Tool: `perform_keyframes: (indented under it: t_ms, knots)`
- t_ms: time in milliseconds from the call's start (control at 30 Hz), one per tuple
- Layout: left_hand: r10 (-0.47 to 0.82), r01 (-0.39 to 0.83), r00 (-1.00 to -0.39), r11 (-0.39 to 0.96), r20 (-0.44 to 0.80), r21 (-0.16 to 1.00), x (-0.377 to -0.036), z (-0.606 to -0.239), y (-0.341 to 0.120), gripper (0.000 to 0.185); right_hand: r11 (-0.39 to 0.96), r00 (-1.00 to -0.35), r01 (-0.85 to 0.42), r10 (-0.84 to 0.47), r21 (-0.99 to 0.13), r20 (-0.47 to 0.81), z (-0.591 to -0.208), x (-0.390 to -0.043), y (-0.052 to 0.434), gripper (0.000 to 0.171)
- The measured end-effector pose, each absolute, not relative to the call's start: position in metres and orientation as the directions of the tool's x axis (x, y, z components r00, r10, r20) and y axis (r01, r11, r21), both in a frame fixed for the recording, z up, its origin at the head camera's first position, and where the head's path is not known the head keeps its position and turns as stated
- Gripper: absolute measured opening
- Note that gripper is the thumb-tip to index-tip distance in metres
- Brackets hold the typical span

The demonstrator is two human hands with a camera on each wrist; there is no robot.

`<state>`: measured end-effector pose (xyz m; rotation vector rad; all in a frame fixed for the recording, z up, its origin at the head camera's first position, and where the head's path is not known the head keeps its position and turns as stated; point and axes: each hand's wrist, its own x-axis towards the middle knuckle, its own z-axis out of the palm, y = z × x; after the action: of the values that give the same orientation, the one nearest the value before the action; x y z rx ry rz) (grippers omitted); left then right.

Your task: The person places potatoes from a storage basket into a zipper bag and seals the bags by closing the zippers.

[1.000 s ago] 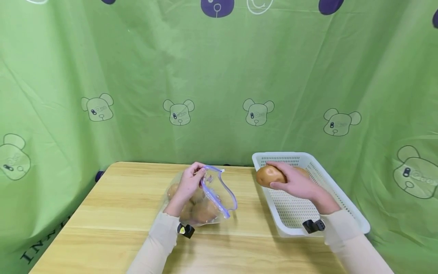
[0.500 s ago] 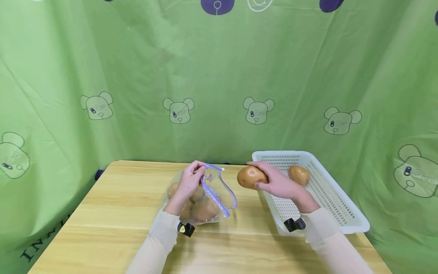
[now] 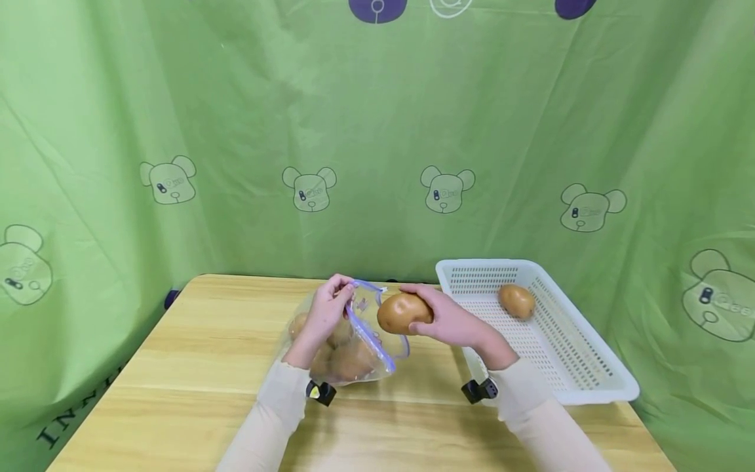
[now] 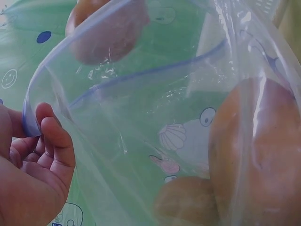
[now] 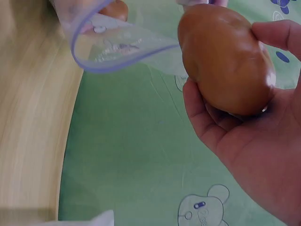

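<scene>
My left hand (image 3: 329,308) pinches the purple-edged rim of a clear zip bag (image 4: 117,136), holding its mouth open toward the right. Several brown potatoes (image 3: 348,359) lie inside the bag on the table. With fingers and thumb around it, my right hand (image 3: 451,319) grips a smooth brown potato (image 5: 225,61) in front of the bag's mouth. In the head view that potato overlaps the far side of the rim. The left wrist view shows the same potato partly through the bag film.
A white perforated plastic basket (image 3: 590,331) stands on the right of the wooden table (image 3: 194,380), with one potato (image 3: 516,301) at its far end. Behind the table hangs a green curtain (image 3: 377,131) printed with bear heads.
My right hand has carried the potato leftward from over the basket to the bag's mouth, uncovering the other potato in the basket. My left hand and the bag have stayed in place.
</scene>
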<state>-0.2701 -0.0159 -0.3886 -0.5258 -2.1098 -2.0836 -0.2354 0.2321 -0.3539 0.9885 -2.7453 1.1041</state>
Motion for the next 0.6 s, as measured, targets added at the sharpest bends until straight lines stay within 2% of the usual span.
perform_keyframes:
  t_ms: [400, 600]
  knots:
    - [0.151, 0.322, -0.934, -0.031, 0.322, 0.946, -0.267, -0.384, -0.016, 0.015, 0.483, -0.720, -0.661, -0.623, -0.574, 0.305, -0.368, -0.238, 0.217, 0.064]
    - [0.157, 0.324, -0.933, -0.021, 0.323, 0.946, -0.252, -0.366, -0.016, 0.015, 0.432, -0.675, -0.699, -0.662, -0.570, 0.325, -0.374, -0.239, 0.209, 0.064]
